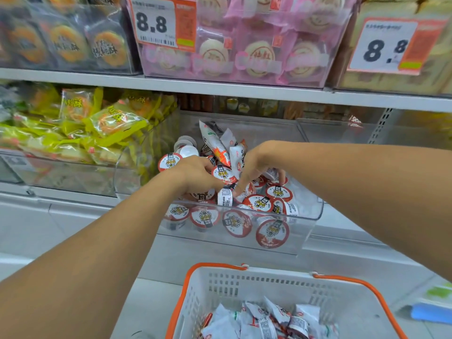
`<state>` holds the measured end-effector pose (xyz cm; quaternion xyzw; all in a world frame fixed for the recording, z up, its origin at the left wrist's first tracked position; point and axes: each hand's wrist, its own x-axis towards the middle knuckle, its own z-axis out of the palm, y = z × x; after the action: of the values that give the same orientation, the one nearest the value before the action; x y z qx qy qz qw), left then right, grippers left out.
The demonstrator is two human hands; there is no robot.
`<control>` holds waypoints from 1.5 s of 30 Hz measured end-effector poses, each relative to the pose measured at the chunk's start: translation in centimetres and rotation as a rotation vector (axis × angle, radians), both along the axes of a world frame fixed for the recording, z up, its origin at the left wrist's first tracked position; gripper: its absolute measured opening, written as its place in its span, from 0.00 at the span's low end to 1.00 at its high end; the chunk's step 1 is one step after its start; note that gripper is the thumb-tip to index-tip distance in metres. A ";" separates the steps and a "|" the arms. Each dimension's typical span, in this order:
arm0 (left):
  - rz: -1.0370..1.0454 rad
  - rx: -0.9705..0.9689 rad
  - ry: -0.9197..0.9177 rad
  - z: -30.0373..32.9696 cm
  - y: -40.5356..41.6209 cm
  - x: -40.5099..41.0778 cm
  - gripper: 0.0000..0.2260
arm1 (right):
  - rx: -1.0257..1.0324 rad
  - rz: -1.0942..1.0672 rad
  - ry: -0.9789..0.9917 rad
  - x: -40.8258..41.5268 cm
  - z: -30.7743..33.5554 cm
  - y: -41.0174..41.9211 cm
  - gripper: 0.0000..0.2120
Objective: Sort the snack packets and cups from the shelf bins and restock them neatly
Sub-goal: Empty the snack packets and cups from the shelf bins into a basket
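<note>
Halfway-ish: packets [266, 319] sit in the near basket [220, 287], but the bin [303, 231] is jumbled while left hand [195, 174] grasps a cup [223, 174] and right hand [259, 167] pokes cups with loose fingers.

White shelf board [220, 88] spans upper frame. Price tag "8.8" [156, 22] upper centre; second price tag [386, 46] upper right. Blue object [431, 313] on pale floor [151, 307], lower right.

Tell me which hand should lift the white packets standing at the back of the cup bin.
Probably the right hand: it already lies against the white packets, fingers spread over the cups. The left hand is curled round a tiger-lid cup and would have to set it down.
</note>
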<state>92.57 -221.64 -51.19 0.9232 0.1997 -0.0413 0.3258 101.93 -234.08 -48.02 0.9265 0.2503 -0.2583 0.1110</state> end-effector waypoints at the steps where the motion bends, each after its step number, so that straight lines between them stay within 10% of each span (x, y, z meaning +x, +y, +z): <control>1: 0.015 -0.019 -0.013 0.1 -0.1 0.0 0.20 | 0.000 0.018 -0.013 0.0 -0.1 0.2 0.46; 9: -0.162 0.211 0.123 -0.8 -1.7 1.4 0.48 | -0.029 0.093 -0.082 0.1 -1.2 -0.4 0.39; 22: -0.074 0.120 -0.001 -0.7 -1.2 1.3 0.34 | 0.097 -0.032 0.001 1.9 -1.5 -0.5 0.30; 29: -0.004 0.174 -0.019 -0.4 -0.6 1.1 0.25 | 0.062 -0.040 0.137 -0.1 -1.2 0.2 0.51; 34: 0.005 0.288 -0.070 0.2 0.1 0.3 0.18 | 0.035 0.090 -0.030 0.1 -2.2 0.1 0.41; 45: -0.095 0.238 0.109 0.8 -0.1 -0.5 0.31 | -0.135 -0.107 -0.023 1.1 -1.3 0.8 0.35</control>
<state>92.03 -221.72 -50.43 0.9601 0.1766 -0.0830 0.2004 103.02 -233.33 -49.37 0.9319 0.1811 -0.2695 0.1620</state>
